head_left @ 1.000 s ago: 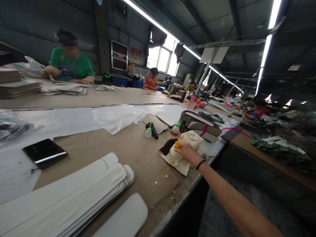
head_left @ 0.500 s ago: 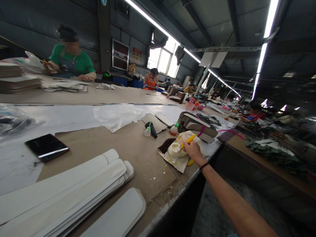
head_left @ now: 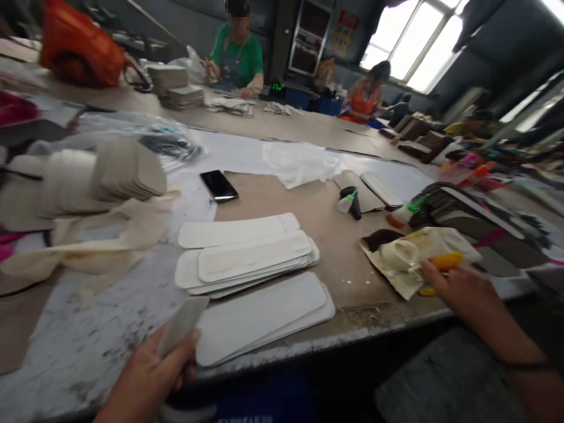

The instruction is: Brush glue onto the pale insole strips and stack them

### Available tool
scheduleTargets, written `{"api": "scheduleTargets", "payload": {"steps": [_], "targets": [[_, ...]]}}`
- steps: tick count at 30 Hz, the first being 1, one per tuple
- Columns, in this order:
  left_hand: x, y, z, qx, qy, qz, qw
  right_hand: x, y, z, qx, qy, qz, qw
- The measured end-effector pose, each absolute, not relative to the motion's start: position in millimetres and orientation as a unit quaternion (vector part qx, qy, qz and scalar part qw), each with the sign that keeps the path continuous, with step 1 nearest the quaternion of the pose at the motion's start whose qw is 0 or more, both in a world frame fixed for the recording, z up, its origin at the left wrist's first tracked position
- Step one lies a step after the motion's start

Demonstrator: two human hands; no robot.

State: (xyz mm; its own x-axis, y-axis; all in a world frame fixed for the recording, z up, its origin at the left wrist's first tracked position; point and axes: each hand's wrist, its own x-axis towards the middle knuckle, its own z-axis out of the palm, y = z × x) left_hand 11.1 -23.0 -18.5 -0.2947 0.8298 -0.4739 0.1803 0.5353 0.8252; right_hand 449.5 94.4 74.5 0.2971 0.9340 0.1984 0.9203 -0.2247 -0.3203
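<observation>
At the table's near edge my left hand [head_left: 152, 367] pinches a thin, flat grey piece [head_left: 183, 324] between thumb and fingers. Beside it lie stacked white strips with rounded ends [head_left: 264, 317], and more strips [head_left: 253, 258] behind those. On the right, my right hand [head_left: 467, 294] is closed on a yellow-handled tool [head_left: 447, 260]. The tool's working end is at a small cup of cream-coloured paste [head_left: 399, 252] and cannot be made out. Under the cup is a stained cream sheet [head_left: 409, 288]. A second yellow object [head_left: 427, 291] shows below my right hand.
A phone [head_left: 219, 186] lies mid-table. Small bottles with green nozzles [head_left: 346, 202] and a bundle of dark pieces [head_left: 458, 214] are at the right. Stacked beige pieces [head_left: 127, 170] stand at the left. Across the table, a person in green [head_left: 240, 53] works.
The view has swung left and down. My left hand has come into view with the flat grey piece. My right hand stays by the paste cup, holding the yellow-handled tool.
</observation>
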Motion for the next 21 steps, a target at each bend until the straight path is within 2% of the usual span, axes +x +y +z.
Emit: {"api": "scheduleTargets", "payload": {"steps": [3,5,7,9,12,18,21], "targets": [[7.8,-19.6,-12.9,0.276,0.707,0.364,0.539,388.0,69.3,60.8,-0.752,-0.602,0.084,0.255],[7.0,-14.6,-8.7,0.243,0.687,0.361,0.582,327.2,48.5,44.7,-0.672,-0.559,0.293,0.388],[5.0,-12.0,-6.3,0.229,0.669,0.347,0.616,265.4,32.4,27.7,-0.589,-0.508,0.469,0.419],[1.9,-12.0,-6.1,0.225,0.655,0.34,0.636,219.2,24.2,13.6,-0.538,-0.476,0.553,0.422],[-2.1,-13.3,-7.7,0.23,0.638,0.346,0.648,193.8,22.3,3.1,-0.537,-0.474,0.569,0.404],[-4.9,-13.4,-9.7,0.239,0.627,0.351,0.652,198.7,20.7,18.3,-0.589,-0.527,0.457,0.407],[-5.9,-14.1,-12.6,0.253,0.625,0.352,0.648,182.6,16.3,22.1,-0.566,-0.549,0.463,0.405]]}}
